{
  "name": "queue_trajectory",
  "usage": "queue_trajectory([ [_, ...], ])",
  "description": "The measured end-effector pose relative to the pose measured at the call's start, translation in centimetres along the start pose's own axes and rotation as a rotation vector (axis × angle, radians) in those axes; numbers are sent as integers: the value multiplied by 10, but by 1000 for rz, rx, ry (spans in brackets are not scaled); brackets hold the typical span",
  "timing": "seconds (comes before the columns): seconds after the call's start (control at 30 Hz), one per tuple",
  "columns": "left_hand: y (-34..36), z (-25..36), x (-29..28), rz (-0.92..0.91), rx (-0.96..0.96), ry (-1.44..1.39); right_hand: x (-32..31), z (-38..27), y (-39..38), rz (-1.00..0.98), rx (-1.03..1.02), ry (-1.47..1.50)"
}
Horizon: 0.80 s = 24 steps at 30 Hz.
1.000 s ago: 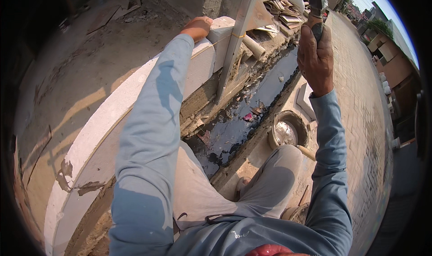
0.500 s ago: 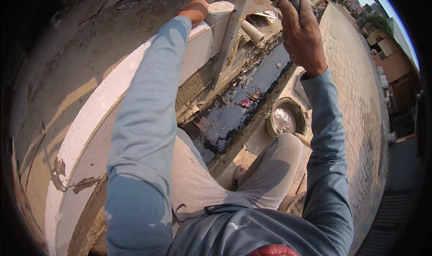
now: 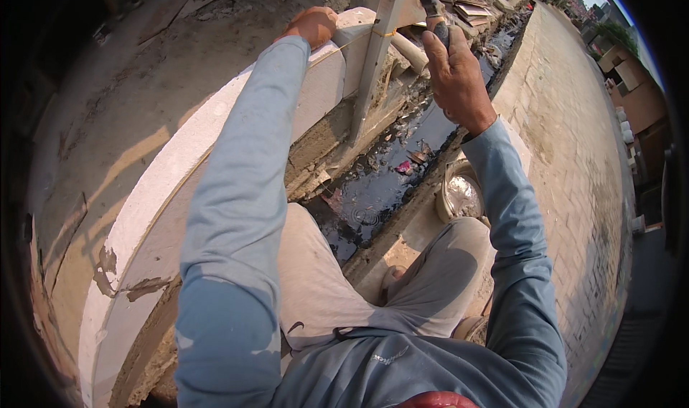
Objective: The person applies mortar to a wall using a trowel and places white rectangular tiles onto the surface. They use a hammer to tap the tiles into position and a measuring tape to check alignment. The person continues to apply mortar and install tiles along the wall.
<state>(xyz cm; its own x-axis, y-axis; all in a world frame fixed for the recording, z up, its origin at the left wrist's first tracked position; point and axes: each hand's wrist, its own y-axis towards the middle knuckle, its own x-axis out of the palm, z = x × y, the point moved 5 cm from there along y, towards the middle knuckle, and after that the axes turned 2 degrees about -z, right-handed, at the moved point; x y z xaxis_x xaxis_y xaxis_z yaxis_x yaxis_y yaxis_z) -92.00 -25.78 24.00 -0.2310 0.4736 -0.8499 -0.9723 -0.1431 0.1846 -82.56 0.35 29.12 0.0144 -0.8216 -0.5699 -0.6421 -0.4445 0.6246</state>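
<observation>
In my right hand (image 3: 463, 81) is a hand tool (image 3: 437, 27) with a dark grip and a narrow shaft; its far end runs out of view at the top. The hand is raised over the drain, right of an upright metal bar (image 3: 375, 63). My left hand (image 3: 313, 26) is bent over the top of a white block (image 3: 321, 78) at the far part of a low wall, its fingertips hidden. Beside it stands another pale block (image 3: 353, 38), against the bar. A taut string (image 3: 326, 51) runs along the wall and is tied round the bar.
Dark water with litter lies in a drain (image 3: 369, 207) between the wall and a concrete ledge. A bucket (image 3: 459, 193) of wet grey mix stands by my knee. Stacked tile pieces (image 3: 470, 6) and a pipe (image 3: 409, 53) lie beyond. Paved road (image 3: 574, 193) runs along the right.
My right hand has moved left toward the metal bar, and more of the tool's shaft now shows. My left hand stays on the block. The whole view has shifted slightly.
</observation>
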Motion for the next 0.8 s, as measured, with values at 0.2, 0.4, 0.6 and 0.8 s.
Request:
queue_trajectory([
  [0.2,2,-14,2,16,-73,67,-1,-2,-13,-472,418,97],
  [0.4,-9,-3,-4,65,-67,1,-26,32,-65,-47,478,599],
  [0.6,2,2,8,-11,-59,5,-33,134,-93,-44,868,773],
  [0.8,6,3,8,1,-82,54,37,190,-80,-94,1061,832],
])
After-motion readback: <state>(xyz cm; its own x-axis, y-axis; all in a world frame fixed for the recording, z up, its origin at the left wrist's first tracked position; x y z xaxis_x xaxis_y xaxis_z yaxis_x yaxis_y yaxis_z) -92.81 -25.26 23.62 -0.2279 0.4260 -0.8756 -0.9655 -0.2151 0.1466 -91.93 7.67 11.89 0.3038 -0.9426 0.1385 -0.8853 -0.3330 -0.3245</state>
